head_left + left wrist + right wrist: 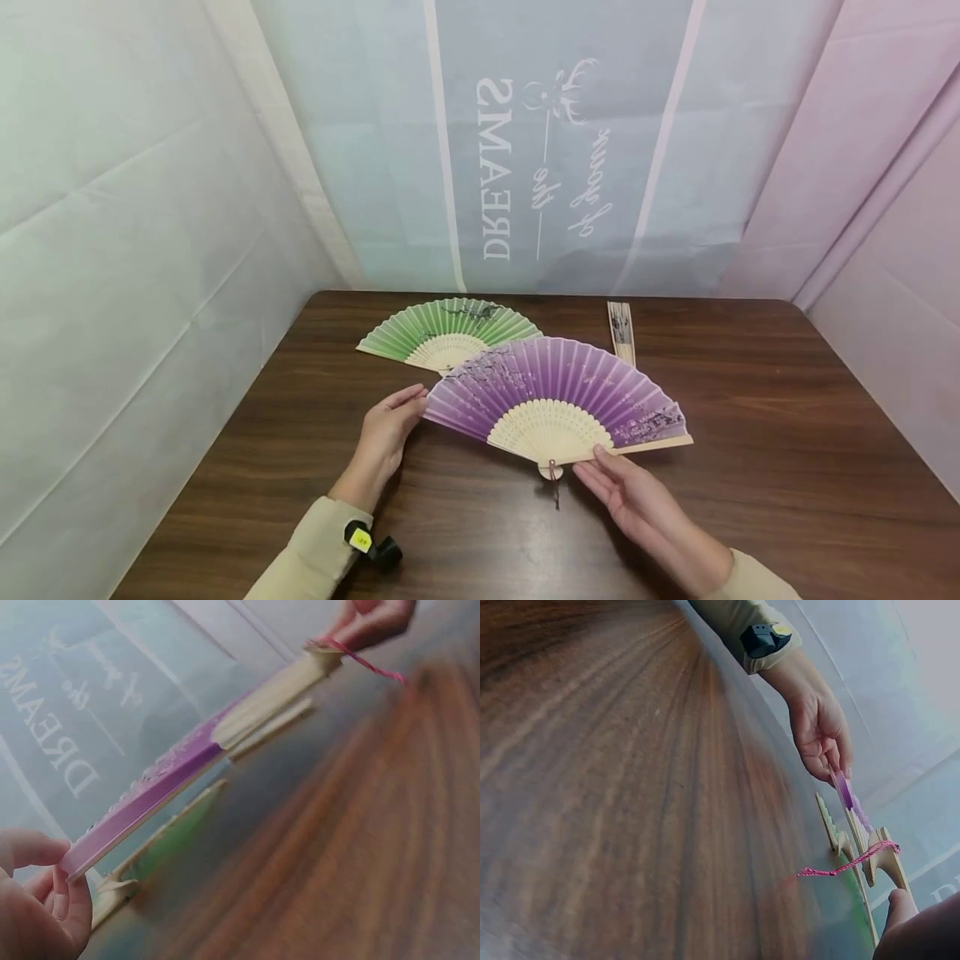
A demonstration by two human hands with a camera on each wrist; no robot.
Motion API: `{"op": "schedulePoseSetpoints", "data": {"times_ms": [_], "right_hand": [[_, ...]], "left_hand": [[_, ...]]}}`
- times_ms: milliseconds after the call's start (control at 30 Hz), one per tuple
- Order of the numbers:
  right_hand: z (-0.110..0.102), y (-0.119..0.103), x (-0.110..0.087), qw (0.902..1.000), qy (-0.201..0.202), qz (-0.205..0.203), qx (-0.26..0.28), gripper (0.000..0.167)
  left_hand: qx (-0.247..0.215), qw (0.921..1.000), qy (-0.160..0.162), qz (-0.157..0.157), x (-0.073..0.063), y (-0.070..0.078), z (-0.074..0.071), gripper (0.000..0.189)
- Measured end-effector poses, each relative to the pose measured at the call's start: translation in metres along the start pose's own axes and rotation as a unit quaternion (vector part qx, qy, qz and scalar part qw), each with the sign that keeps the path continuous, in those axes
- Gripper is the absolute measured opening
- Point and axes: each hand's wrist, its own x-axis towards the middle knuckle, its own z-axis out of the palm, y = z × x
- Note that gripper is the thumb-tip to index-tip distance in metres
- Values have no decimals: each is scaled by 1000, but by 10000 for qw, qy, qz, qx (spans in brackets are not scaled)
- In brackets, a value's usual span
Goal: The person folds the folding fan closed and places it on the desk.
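A purple folding fan (570,375) with pale ribs is spread wide above the table, blossom branches printed on its cloth. My left hand (388,433) pinches its left outer edge between thumb and fingers, as the left wrist view also shows. Near the pivot, my right hand (637,504) grips the right guard stick, thumb on top and fingers beneath. A dark red cord (556,492) hangs from the pivot. Behind the purple fan lies a spread green folding fan (442,329), its right part partly covered by the purple one.
A folded fan (621,329) with a dark print lies at the back right of the brown wooden table (787,467). Past the table's back edge hangs a pale blue curtain (570,167) with lettering. White sheets (135,208) close in the sides.
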Motion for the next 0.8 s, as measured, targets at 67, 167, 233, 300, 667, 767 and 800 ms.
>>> {"op": "schedulePoseSetpoints", "data": {"times_ms": [67,167,233,300,667,767,800], "right_hand": [[1,-2,1,10000,-22,-45,-27,9],[3,-4,1,9999,-46,-88,-48,7],[3,-6,1,9999,-107,-95,-32,7],[3,-7,0,9999,-120,-108,-14,9],[4,-9,0,9993,-150,-297,-184,9],[4,-11,1,9991,-121,-348,-223,8],[4,-12,2,9991,-114,-356,-205,8]], "left_hand": [[-119,9999,-44,-42,2,2,0,44],[-109,9998,-112,-93,6,5,0,43],[-44,9997,-194,-144,7,6,-1,42],[60,9994,-273,-208,7,6,-3,38],[28,9989,-439,-155,5,4,1,26],[-164,9990,-416,-56,5,3,7,34],[-255,9989,-399,-27,6,3,9,35]]}}
